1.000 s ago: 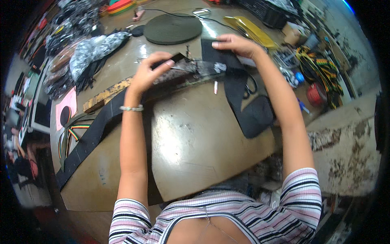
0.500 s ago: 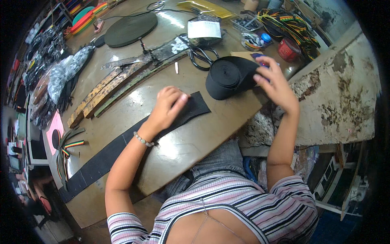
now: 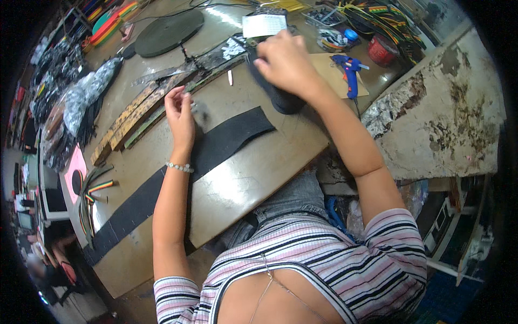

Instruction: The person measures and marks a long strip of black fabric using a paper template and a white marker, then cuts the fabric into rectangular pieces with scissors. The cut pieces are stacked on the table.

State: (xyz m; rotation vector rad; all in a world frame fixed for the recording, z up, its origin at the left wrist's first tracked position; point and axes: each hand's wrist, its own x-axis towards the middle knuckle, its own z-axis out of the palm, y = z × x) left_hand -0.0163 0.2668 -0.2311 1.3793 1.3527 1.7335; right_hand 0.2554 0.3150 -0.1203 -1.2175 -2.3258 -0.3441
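Observation:
A long black webbing strip [image 3: 226,140] lies diagonally across the worn metal table [image 3: 253,178], its cut end near the table's middle. My left hand [image 3: 181,114] hovers just left of that end, fingers loosely apart and holding nothing. My right hand [image 3: 285,62] reaches farther back and grips the top of a black roll of webbing [image 3: 283,101] that stands on the table beside a piece of cardboard [image 3: 326,67].
A blue glue gun [image 3: 349,69] lies on the cardboard, with a red pot [image 3: 382,50] behind it. Patterned wooden strips [image 3: 132,117], a dark round disc [image 3: 168,31], a white card [image 3: 264,24] and bags of dark goods [image 3: 81,102] fill the back. Striped ribbons [image 3: 96,189] lie at left.
My left hand has come off the end of the black strip and moved left. My right hand has carried the black roll farther back on the table.

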